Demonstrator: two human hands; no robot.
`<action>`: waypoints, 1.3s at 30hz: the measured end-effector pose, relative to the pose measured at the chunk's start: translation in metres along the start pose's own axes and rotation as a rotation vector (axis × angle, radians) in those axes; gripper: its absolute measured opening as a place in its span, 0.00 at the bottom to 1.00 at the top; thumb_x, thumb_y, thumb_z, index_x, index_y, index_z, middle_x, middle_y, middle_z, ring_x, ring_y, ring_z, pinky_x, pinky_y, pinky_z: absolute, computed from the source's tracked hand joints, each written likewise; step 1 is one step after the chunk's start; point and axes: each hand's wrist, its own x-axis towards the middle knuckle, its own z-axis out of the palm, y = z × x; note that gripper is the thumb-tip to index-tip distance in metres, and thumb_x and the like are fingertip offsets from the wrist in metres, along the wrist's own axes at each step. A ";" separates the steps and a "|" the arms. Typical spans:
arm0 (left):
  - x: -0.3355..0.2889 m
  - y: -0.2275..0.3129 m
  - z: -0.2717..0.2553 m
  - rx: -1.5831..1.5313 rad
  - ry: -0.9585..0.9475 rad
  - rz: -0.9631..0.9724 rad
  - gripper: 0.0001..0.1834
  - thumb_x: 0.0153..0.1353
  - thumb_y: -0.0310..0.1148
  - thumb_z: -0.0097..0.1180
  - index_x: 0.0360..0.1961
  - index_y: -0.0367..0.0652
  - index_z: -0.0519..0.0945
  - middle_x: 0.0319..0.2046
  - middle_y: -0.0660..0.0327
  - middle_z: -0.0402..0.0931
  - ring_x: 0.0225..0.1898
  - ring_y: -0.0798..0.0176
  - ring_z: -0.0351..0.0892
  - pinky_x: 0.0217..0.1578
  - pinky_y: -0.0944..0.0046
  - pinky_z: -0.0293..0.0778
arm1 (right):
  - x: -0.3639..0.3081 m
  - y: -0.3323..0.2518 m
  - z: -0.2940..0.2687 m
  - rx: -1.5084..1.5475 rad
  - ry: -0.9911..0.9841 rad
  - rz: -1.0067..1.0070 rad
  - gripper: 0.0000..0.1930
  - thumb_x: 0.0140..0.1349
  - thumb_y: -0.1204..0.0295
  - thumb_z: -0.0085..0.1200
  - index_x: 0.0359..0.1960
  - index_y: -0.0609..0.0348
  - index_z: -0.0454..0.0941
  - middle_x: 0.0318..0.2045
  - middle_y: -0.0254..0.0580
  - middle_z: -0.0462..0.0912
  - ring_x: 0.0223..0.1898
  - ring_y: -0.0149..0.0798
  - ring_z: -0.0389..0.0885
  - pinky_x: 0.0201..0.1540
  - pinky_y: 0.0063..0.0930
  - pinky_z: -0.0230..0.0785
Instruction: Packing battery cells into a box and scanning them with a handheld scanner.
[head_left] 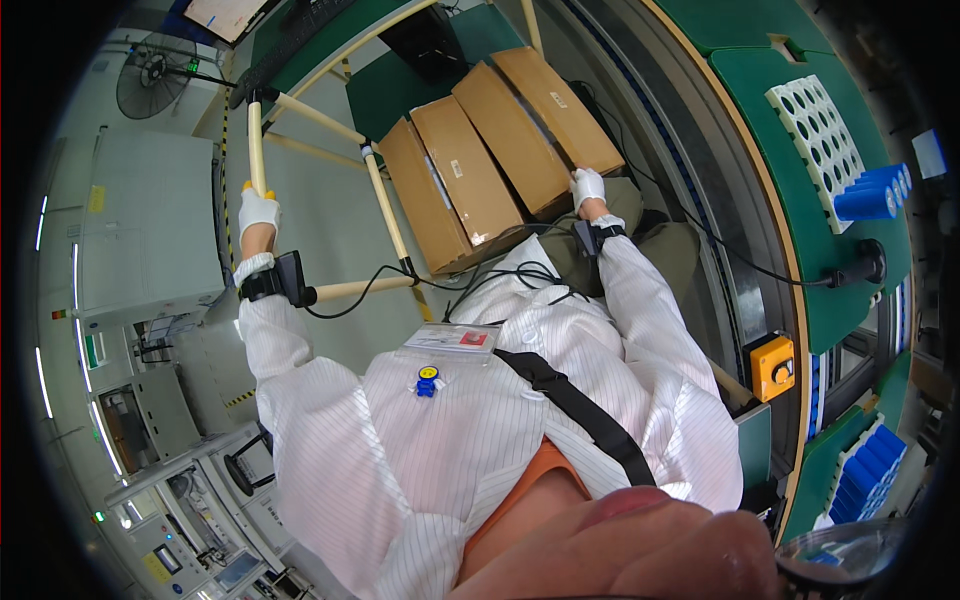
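My left hand (pixel 259 211), in a white glove with bare fingertips, is closed round an upright cream tube (pixel 256 150) of a pipe-framed cart. My right hand (pixel 588 187), gloved the same way, is at the near right corner of a brown cardboard box (pixel 512 135), its fingers curled on the edge. Beside it on the left lies another cardboard box (pixel 465 170). Narrow gaps run between the long top flaps of both boxes, and what is inside cannot be made out. Both my wrists carry black strapped devices with cables.
A conveyor line (pixel 690 130) runs along my right. Beyond it a white holed tray (pixel 815 140) and blue cylinders (pixel 870 195) sit on a green surface. An orange button box (pixel 771 367) is fixed at its edge. Black cables (pixel 480 280) loop before my body. A fan (pixel 155 70) stands far left.
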 end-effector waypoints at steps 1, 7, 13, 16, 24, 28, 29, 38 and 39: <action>0.000 -0.001 0.002 -0.004 -0.001 -0.013 0.21 0.59 0.31 0.48 0.54 0.38 0.67 0.36 0.42 0.78 0.39 0.40 0.78 0.38 0.53 0.73 | -0.006 -0.010 0.005 0.113 -0.024 0.024 0.20 0.59 0.74 0.46 0.55 0.60 0.70 0.31 0.36 0.76 0.23 0.30 0.69 0.23 0.22 0.62; 0.006 0.005 0.001 0.165 -0.030 0.053 0.17 0.57 0.28 0.47 0.47 0.32 0.69 0.37 0.38 0.77 0.42 0.38 0.77 0.41 0.50 0.73 | -0.023 -0.034 0.007 -0.147 -0.090 0.038 0.19 0.60 0.73 0.46 0.54 0.57 0.71 0.28 0.29 0.72 0.24 0.28 0.68 0.26 0.23 0.64; -0.006 0.016 -0.011 0.246 -0.016 0.007 0.17 0.58 0.30 0.48 0.47 0.33 0.69 0.39 0.40 0.76 0.42 0.39 0.77 0.43 0.49 0.73 | -0.019 -0.021 0.012 -0.116 -0.147 0.139 0.19 0.60 0.74 0.45 0.55 0.50 0.70 0.26 0.27 0.71 0.23 0.28 0.67 0.24 0.24 0.62; -0.041 0.077 -0.031 0.375 0.016 0.038 0.18 0.58 0.35 0.52 0.48 0.37 0.71 0.51 0.48 0.71 0.50 0.44 0.74 0.46 0.50 0.74 | 0.001 -0.008 0.003 -0.155 -0.007 0.103 0.15 0.60 0.70 0.48 0.50 0.47 0.72 0.24 0.27 0.71 0.21 0.29 0.67 0.21 0.26 0.60; -0.149 0.212 0.070 -0.213 -0.414 0.396 0.24 0.58 0.47 0.53 0.49 0.41 0.77 0.45 0.49 0.77 0.48 0.49 0.75 0.49 0.56 0.71 | -0.006 -0.029 0.026 -0.567 0.060 0.292 0.22 0.51 0.66 0.52 0.44 0.70 0.74 0.37 0.54 0.79 0.37 0.48 0.77 0.36 0.41 0.67; -0.135 0.254 0.194 -0.392 -0.714 0.342 0.33 0.58 0.50 0.52 0.57 0.36 0.69 0.53 0.47 0.72 0.54 0.47 0.71 0.54 0.58 0.68 | 0.002 -0.027 0.015 -0.694 -0.075 0.220 0.21 0.52 0.63 0.53 0.45 0.67 0.75 0.39 0.48 0.78 0.38 0.45 0.76 0.40 0.40 0.67; -0.130 0.263 0.217 -0.393 -0.723 0.349 0.33 0.58 0.50 0.52 0.57 0.36 0.69 0.53 0.47 0.72 0.54 0.47 0.71 0.54 0.58 0.68 | 0.002 -0.028 0.017 -0.692 -0.064 0.223 0.21 0.52 0.63 0.53 0.45 0.67 0.75 0.39 0.48 0.78 0.38 0.45 0.76 0.40 0.40 0.67; -0.104 0.246 0.383 -0.215 -0.298 -0.298 0.38 0.53 0.42 0.60 0.62 0.40 0.59 0.56 0.45 0.65 0.53 0.43 0.72 0.52 0.51 0.70 | -0.074 -0.030 0.102 -1.292 -0.843 -0.098 0.24 0.55 0.62 0.51 0.52 0.63 0.73 0.49 0.56 0.76 0.54 0.51 0.72 0.55 0.34 0.64; -0.104 0.242 0.395 -0.116 -0.014 -0.235 0.36 0.53 0.37 0.60 0.62 0.41 0.60 0.53 0.45 0.70 0.50 0.43 0.74 0.50 0.51 0.71 | -0.059 -0.021 0.091 -1.288 -0.824 -0.113 0.24 0.55 0.62 0.51 0.52 0.63 0.73 0.49 0.56 0.76 0.54 0.51 0.72 0.55 0.34 0.64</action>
